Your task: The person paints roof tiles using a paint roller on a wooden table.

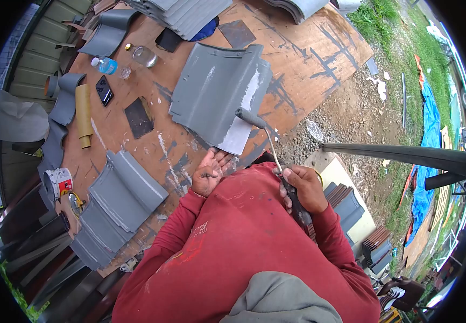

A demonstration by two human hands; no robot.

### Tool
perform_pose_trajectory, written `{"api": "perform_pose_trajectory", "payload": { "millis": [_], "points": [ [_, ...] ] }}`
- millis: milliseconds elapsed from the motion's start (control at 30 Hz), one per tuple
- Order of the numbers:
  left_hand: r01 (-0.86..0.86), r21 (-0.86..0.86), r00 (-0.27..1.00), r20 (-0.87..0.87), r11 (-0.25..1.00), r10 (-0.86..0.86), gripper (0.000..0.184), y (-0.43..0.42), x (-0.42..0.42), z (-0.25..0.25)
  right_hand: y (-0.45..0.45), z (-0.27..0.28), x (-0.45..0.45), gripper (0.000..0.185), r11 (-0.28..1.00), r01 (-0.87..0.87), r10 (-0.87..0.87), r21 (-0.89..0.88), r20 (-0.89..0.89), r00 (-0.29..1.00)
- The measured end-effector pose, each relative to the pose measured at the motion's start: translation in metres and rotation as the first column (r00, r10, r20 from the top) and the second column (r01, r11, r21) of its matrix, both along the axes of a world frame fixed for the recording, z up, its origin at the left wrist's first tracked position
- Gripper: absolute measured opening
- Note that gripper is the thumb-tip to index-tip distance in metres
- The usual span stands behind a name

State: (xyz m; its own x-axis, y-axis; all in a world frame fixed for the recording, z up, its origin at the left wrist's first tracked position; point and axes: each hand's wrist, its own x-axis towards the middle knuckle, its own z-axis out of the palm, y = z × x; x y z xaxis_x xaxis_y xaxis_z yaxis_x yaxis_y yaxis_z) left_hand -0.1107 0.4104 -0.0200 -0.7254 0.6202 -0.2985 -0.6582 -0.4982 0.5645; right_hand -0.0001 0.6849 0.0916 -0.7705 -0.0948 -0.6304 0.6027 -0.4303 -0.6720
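A grey curved roof tile (211,89) lies on the wooden table (292,64), with a pale, unpainted-looking strip along its right edge. My right hand (304,188) is closed around the dark handle of a small paint roller (251,118), whose grey roller head is over the tile's lower right part. Palm up, my left hand (210,172) rests by the tile's lower edge with its fingers apart, holding nothing. Whether its fingertips touch the tile is unclear.
More grey tiles (120,199) lie at the lower left, and a stack of tiles (182,13) stands at the top. Bottles (145,56), a phone (104,90), a cardboard tube (83,116) and a paint can (58,183) are at the left. A dark post (394,154) extends at the right.
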Motion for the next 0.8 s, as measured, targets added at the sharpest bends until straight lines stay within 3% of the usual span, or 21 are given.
{"api": "perform_pose_trajectory", "payload": {
  "millis": [133,233,300,367,433,533,567,633,733,800],
  "points": [
    [0.010,0.032,1.000,0.007,0.999,-0.010,0.101,0.002,0.002,-0.007,-0.004,-0.032,-0.034,0.030,0.975,0.218,-0.209,0.045,-0.156,0.965],
    [0.023,0.029,0.999,-0.035,0.999,-0.022,0.100,0.001,0.000,-0.007,-0.007,-0.035,-0.051,0.029,0.961,0.271,-0.259,0.052,-0.164,0.952],
    [0.029,0.054,1.000,-0.013,0.998,-0.029,0.101,0.000,-0.001,-0.004,-0.012,-0.013,-0.038,0.027,0.971,0.238,-0.233,0.022,-0.126,0.964],
    [0.037,0.076,0.999,-0.021,0.996,-0.036,0.101,-0.002,-0.003,-0.006,-0.014,0.006,-0.018,0.027,0.998,0.032,-0.032,0.047,-0.003,0.999],
    [0.036,0.097,0.999,-0.027,0.995,-0.034,0.101,-0.004,-0.002,-0.011,-0.017,0.012,-0.009,0.028,0.998,-0.020,0.018,0.055,0.032,0.999],
    [0.052,0.056,0.999,0.008,0.997,-0.053,0.102,-0.006,-0.002,-0.014,-0.029,0.015,-0.020,0.026,0.968,0.065,-0.055,0.244,-0.048,0.997],
    [0.056,0.059,0.998,0.013,0.997,-0.057,0.102,-0.005,-0.002,-0.013,-0.033,0.007,-0.034,0.026,0.965,0.072,-0.062,0.252,-0.047,0.997],
    [0.069,0.073,0.997,0.020,0.995,-0.070,0.102,-0.002,-0.002,-0.011,-0.037,-0.015,-0.063,0.027,0.919,0.248,-0.186,0.308,-0.216,0.959],
    [0.082,0.073,0.997,0.002,0.994,-0.082,0.102,-0.004,-0.003,-0.011,-0.033,-0.026,-0.094,0.027,0.888,0.340,-0.259,0.309,-0.276,0.926],
    [0.110,0.065,0.994,-0.013,0.992,-0.109,0.099,-0.009,-0.006,-0.018,-0.030,-0.005,-0.083,0.027,0.908,0.250,-0.178,0.336,-0.231,0.956]
  ]
}}
